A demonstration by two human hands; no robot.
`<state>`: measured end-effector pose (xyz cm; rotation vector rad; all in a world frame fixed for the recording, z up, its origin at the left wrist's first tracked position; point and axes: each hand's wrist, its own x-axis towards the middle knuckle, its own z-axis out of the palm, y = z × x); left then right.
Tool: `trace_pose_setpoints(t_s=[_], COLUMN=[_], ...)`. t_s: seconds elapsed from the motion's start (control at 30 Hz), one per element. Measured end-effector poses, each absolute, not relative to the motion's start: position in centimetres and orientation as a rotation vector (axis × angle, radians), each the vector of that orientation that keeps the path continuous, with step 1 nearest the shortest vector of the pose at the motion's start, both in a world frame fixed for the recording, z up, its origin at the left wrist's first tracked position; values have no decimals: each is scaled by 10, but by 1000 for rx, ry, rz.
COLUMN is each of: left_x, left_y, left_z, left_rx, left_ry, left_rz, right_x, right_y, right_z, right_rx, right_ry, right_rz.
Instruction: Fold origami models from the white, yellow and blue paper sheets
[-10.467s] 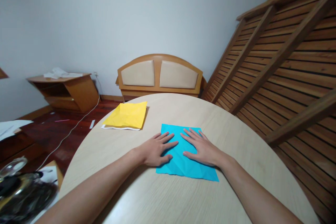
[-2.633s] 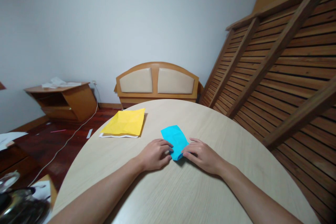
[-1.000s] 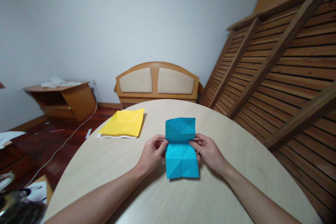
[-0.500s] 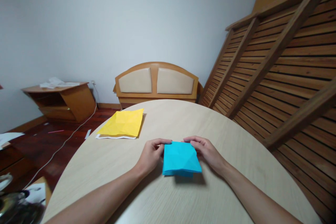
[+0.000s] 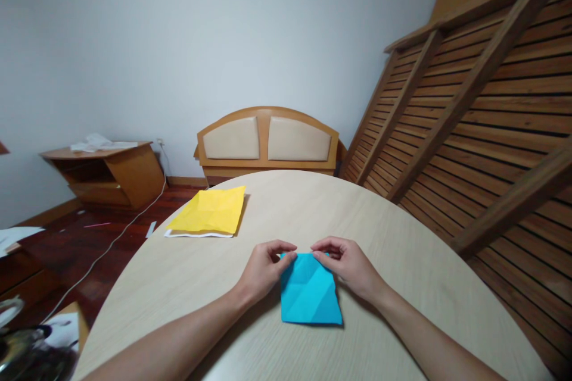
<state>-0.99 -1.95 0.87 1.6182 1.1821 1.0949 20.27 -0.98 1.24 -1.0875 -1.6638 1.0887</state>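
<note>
Pale wood grain covers the one round table (image 5: 379, 238) that bears everything here. Going from the left, well off to the left of the left hand and beyond it, one yellow sheet (image 5: 209, 216) lies flat near the table's far edge, with a white sheet (image 5: 196, 234) showing as a thin strip under its near edge. Next comes the left hand (image 5: 264, 266), curled, its thumb and forefinger pressed together on the far left corner of the one blue folded paper (image 5: 310, 292). That paper lies flat on the table, between the two hands and reaching from their fingertips back toward the person, creases showing across its top. Just to the right, the right hand (image 5: 346, 262) is curled the same way, its fingertips pinching the paper's far right corner, so the two hands nearly meet above the far edge. Two bare forearms run back from the hands to the bottom of the view.
</note>
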Motion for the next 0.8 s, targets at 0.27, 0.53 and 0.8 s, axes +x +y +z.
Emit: trace_pose_setpoints(t_s=[0.27, 0.53, 0.8], left_x=[-6, -8, -12], left_y=[-23, -22, -22], left_z=[6, 8, 12], left_rx=[1737, 1864, 1883], left_ry=[1108, 1141, 1181], left_rz=[1052, 981, 1056], right_x=[189, 197, 211], right_y=[-20, -16, -8], right_z=[15, 14, 19], right_rx=[-1073, -1064, -1116], right_ry=[-1738, -1671, -1529], right_rz=[1057, 1251, 1337])
